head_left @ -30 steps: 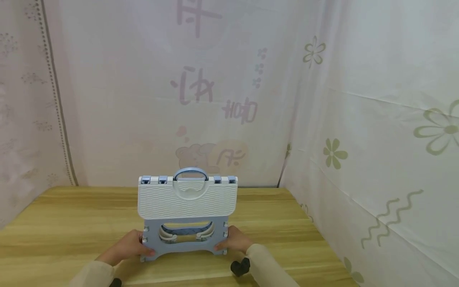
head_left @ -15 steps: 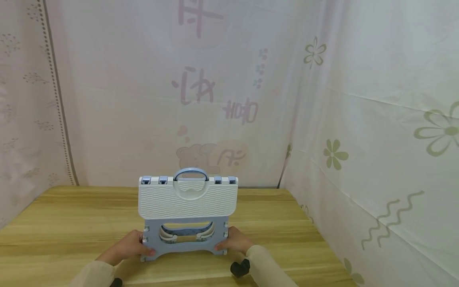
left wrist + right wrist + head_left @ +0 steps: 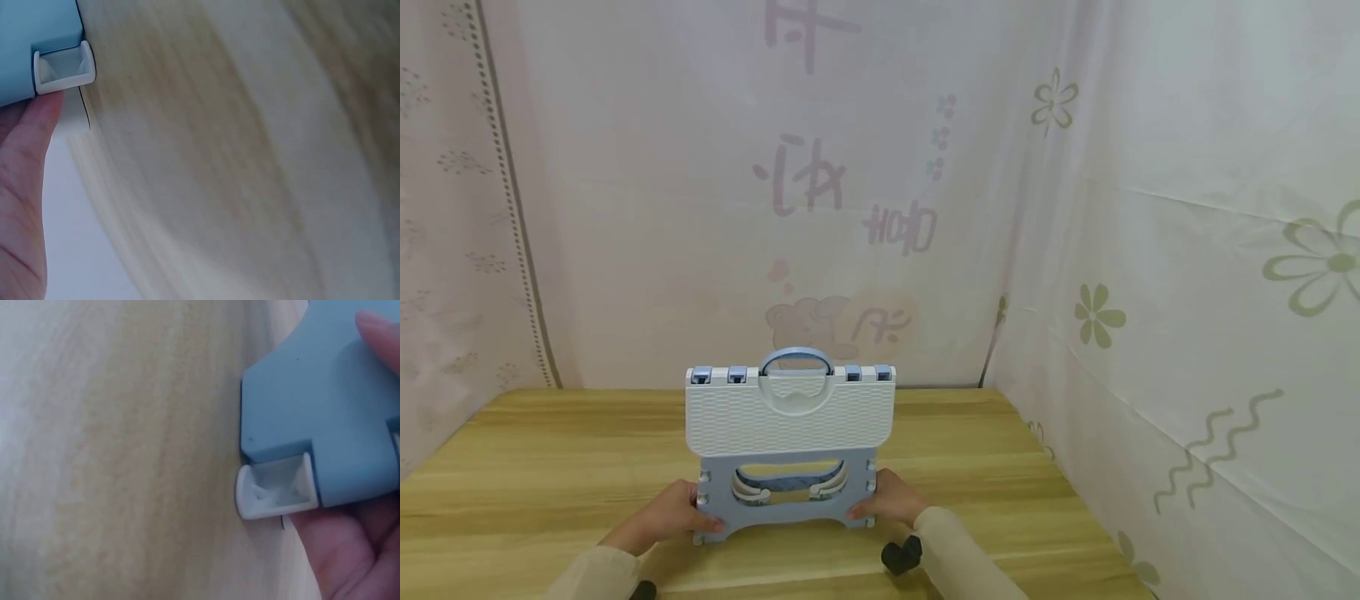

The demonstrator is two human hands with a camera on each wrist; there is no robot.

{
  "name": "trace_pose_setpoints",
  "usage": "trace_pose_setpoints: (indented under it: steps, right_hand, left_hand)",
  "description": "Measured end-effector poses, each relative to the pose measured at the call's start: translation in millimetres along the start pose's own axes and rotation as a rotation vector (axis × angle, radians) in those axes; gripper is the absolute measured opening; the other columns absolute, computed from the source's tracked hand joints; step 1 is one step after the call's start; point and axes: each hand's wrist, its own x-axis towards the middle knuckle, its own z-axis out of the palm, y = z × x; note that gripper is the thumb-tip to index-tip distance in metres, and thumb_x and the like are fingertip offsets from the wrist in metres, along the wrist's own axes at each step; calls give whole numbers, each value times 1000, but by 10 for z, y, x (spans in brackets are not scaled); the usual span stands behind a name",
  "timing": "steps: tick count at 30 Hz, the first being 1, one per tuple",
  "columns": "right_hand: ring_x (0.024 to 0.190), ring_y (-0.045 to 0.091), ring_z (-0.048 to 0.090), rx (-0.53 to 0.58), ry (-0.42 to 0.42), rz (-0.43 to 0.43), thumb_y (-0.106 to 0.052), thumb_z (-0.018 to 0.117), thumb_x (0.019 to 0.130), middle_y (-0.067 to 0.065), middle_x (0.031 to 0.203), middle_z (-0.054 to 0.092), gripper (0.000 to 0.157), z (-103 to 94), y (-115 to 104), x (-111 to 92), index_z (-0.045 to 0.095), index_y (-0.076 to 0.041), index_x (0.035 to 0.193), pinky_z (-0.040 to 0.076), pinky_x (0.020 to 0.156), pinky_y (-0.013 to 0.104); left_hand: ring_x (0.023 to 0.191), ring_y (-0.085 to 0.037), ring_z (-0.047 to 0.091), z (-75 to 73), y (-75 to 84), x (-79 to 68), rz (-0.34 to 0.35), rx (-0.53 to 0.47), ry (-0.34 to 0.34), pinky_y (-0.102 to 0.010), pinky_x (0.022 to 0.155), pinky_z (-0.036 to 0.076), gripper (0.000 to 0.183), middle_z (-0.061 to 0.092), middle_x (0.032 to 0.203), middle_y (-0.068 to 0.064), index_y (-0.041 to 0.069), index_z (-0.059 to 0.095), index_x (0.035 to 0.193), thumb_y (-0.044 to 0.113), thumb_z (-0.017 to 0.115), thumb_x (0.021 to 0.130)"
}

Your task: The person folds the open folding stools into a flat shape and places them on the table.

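A folding step stool (image 3: 790,425) in white and blue plastic stands upright on the table, its woven-textured white panel above a blue leg panel. At its top is a blue arched carry handle. My left hand (image 3: 672,515) grips the lower left edge of the leg panel, thumb on the front face. On the opposite side my right hand (image 3: 891,500) holds the lower right edge the same way. Up close in the right wrist view, a white hinge end (image 3: 278,487) sits at the corner of the blue leg. A similar white hinge end (image 3: 65,67) shows in the left wrist view.
The wood-grain table (image 3: 1000,483) spreads around the stool. Behind it hangs a pale printed curtain (image 3: 700,208), and another with green flowers (image 3: 1187,250) closes off the right side. A black wrist strap piece (image 3: 901,556) is by the right sleeve.
Both hands keep their hold on the stool, which stays in place. Only the head view has shifted slightly.
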Motion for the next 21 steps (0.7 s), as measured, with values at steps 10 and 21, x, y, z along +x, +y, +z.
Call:
trace_pose_setpoints:
  steps: [10,21]
  right_hand:
    - [93,23,65,4,-12,-1,-2,78,71,16,104,69,42,-13,-23,0,64,6,110,51,86,38]
    - [90,21,65,7,-14,0,-1,77,70,16,102,70,40,-6,-68,-21,65,5,109,51,83,35]
  left_hand:
    - [82,-22,65,-1,7,6,6,-12,-5,-25,69,52,32,69,91,-25,-18,63,96,0,78,74]
    - [82,-24,65,-4,-1,11,12,-5,-6,-25,69,52,31,69,91,-25,-18,63,96,-1,77,73]
